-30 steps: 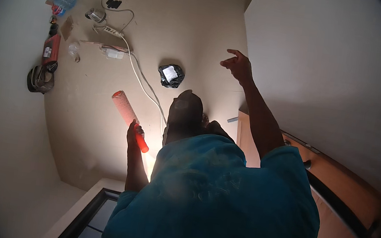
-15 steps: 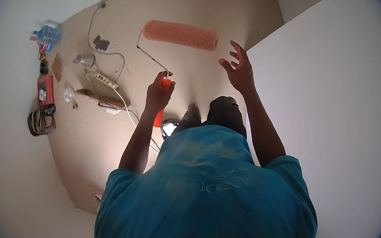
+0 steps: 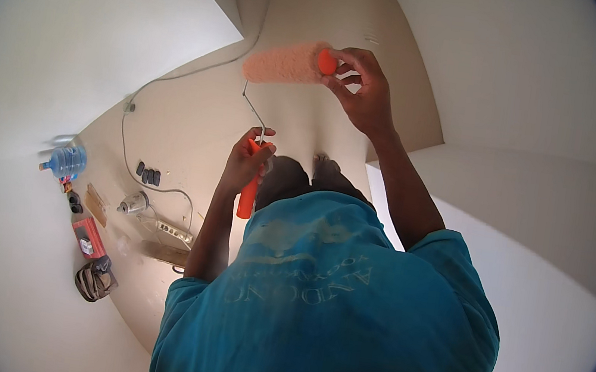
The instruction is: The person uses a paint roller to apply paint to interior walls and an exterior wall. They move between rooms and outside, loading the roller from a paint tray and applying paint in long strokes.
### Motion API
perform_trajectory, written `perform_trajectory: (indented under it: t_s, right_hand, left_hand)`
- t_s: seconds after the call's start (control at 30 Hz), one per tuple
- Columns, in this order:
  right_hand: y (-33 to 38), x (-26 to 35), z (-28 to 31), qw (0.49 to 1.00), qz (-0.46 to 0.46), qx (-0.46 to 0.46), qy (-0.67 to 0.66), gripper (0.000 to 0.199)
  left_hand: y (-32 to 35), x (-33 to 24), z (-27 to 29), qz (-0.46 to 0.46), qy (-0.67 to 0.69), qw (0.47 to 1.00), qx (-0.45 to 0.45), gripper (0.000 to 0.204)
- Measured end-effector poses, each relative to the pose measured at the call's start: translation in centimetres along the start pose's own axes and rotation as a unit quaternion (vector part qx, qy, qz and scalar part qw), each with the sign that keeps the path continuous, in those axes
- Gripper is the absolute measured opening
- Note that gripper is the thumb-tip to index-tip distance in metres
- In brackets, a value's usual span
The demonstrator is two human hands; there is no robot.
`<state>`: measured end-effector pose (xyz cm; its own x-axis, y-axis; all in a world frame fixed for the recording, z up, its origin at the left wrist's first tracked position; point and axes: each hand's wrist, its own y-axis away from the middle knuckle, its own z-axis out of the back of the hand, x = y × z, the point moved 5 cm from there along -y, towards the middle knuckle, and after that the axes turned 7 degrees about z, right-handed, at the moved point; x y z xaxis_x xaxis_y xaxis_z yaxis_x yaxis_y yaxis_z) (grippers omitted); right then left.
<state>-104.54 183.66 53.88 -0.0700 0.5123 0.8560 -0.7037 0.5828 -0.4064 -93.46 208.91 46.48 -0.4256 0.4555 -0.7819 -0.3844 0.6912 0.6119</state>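
Note:
A paint roller [image 3: 284,64] with a fluffy salmon-pink sleeve is held up in front of me. My left hand [image 3: 247,160] is wrapped round its orange handle [image 3: 247,198], and a bent metal rod [image 3: 252,107] runs from there to the sleeve's left end. At the other end, my right hand [image 3: 360,89] touches the round orange end cap [image 3: 327,61] with its fingertips, thumb below and fingers above. The sleeve looks slightly blurred.
Along the left wall lie a blue water jug [image 3: 68,162], a red box [image 3: 88,237] and a dark bag [image 3: 96,280]. A power strip [image 3: 173,231] and several dark blocks [image 3: 148,174] are on the floor, where a grey cable [image 3: 200,70] winds. White walls stand on both sides.
My right hand has moved left and closed on the roller's end cap, where before it was apart. The view has turned, and the floor items appear lower.

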Motion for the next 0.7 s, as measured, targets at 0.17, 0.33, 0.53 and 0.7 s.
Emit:
perform_trajectory:
  t_s: [0.17, 0.33, 0.53, 0.7]
  right_hand:
    - [-14.9, -6.6, -2.3, 0.997, 0.03, 0.011, 0.067, 0.053]
    - [-27.4, -20.5, -0.4, 0.957, -0.272, -0.017, -0.102, 0.055]
    - [-43.7, -29.4, -0.4, 0.953, -0.069, -0.244, -0.168, 0.075]
    - [-50.2, -38.6, 0.2, 0.908, -0.271, 0.023, -0.318, 0.09]
  left_hand:
    - [-14.5, -8.1, 5.0, -0.018, -0.049, 0.998, -0.024, 0.035]
    - [-30.0, -19.1, 8.1, -0.017, -0.065, 0.997, -0.041, 0.034]
    - [-48.2, -32.9, 8.9, -0.087, -0.173, 0.981, 0.025, 0.038]
    - [-62.9, -45.2, 10.1, -0.083, -0.21, 0.974, -0.012, 0.036]
